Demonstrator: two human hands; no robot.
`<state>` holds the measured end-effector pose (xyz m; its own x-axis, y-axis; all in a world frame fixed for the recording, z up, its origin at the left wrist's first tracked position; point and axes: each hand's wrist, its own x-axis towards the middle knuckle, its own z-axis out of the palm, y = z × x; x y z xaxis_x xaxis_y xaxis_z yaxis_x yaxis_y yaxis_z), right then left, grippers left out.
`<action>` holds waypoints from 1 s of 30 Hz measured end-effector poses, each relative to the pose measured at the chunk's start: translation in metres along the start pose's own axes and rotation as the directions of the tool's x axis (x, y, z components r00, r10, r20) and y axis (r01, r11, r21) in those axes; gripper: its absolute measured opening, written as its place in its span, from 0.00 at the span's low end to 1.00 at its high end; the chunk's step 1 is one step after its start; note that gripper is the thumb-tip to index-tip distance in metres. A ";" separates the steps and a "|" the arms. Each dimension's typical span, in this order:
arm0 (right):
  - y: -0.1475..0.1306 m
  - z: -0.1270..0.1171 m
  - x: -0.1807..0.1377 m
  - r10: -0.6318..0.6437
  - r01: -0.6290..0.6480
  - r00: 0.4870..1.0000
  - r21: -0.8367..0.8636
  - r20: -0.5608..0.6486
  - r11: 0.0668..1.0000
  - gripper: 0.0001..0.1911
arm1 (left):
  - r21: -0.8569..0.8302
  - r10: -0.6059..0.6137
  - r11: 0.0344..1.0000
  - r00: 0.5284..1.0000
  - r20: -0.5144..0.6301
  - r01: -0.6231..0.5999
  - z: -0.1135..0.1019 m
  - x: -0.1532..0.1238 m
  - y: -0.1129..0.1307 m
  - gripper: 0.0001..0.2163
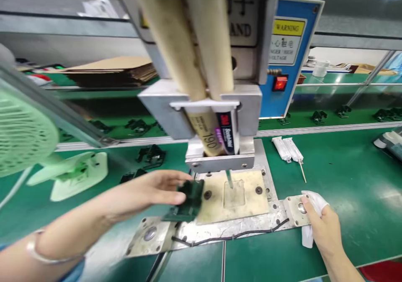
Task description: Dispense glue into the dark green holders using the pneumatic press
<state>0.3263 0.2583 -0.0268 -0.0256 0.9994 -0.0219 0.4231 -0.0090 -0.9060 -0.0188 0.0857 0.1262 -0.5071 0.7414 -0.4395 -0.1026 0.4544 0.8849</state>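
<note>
While the left hand (157,188) is partly closed around a dark green part (189,202), thumb in front and fingers behind, this part sits left of the frame's centre, blurred. Its right edge overlaps the left edge of a cream plate (251,208); whether they touch cannot be told. At lower right, the thumb of the right hand (326,227) lies at the edge of a metal button block (294,208); its other fingers curl by a white cloth (318,200), grip undetermined. At centre, a nozzle (229,178) points down over the plate's square recess, with a low gap below the cartridge holder (220,163). Green bench (351,169) separates the right hand from two white packets (287,149). At left, a green fan (25,131) stands well apart from the plate.
</note>
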 end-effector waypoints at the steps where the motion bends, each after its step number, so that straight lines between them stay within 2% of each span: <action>1: 0.002 -0.001 0.001 0.005 -0.005 1.000 -0.018 -0.005 1.000 0.28 | -0.003 -0.079 0.997 0.987 0.140 0.080 0.005 -0.003 -0.006 0.26; 2: 0.003 -0.002 0.002 0.014 -0.015 1.000 -0.037 -0.008 0.999 0.28 | -0.007 -0.143 0.988 0.950 0.277 0.151 0.013 -0.004 -0.011 0.26; 3: 0.005 -0.003 0.004 0.029 -0.029 1.000 -0.052 -0.007 0.998 0.28 | -0.021 -0.176 0.980 0.914 0.366 0.197 0.023 -0.004 -0.016 0.26; 4: 0.006 -0.004 0.007 0.048 -0.047 0.999 -0.060 0.004 0.997 0.28 | -0.041 -0.181 0.976 0.896 0.406 0.216 0.033 -0.002 -0.019 0.25; 7: 0.008 -0.007 0.014 0.079 -0.077 0.996 -0.046 0.051 0.996 0.29 | -0.089 -0.153 0.974 0.892 0.424 0.210 0.059 0.006 -0.022 0.23; 11: 0.007 -0.008 0.018 0.083 -0.081 0.994 -0.024 0.076 0.996 0.29 | -0.110 -0.114 0.977 0.881 0.460 0.184 0.074 0.016 -0.018 0.22; 16: 0.002 -0.005 0.013 0.074 -0.076 0.995 0.020 0.072 0.997 0.30 | -0.050 0.050 0.998 0.894 0.446 -0.030 0.072 0.028 -0.020 0.23; 22: 0.001 -0.004 0.013 0.058 -0.059 0.997 0.028 0.056 0.998 0.29 | 0.062 0.221 0.965 0.921 0.321 -0.254 0.070 0.034 -0.034 0.28; 25: 0.001 -0.003 0.014 0.059 -0.063 0.996 0.050 0.062 0.997 0.30 | 0.242 0.333 0.886 0.906 0.262 -0.395 0.074 0.028 -0.041 0.28; 27: 0.001 -0.003 0.014 0.058 -0.062 0.996 0.051 0.063 0.997 0.31 | 0.342 0.372 0.826 0.889 0.266 -0.448 0.074 0.024 -0.043 0.28; 30: -0.001 -0.004 0.013 0.050 -0.051 0.998 0.037 0.047 0.998 0.31 | 0.474 0.416 0.724 0.866 0.278 -0.500 0.066 0.019 -0.044 0.35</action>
<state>0.3294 0.2712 -0.0249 -0.0474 0.9951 -0.0868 0.3899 -0.0616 -0.9188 0.0330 0.1127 0.0691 -0.2442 0.9682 -0.0549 0.5851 0.1923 0.7878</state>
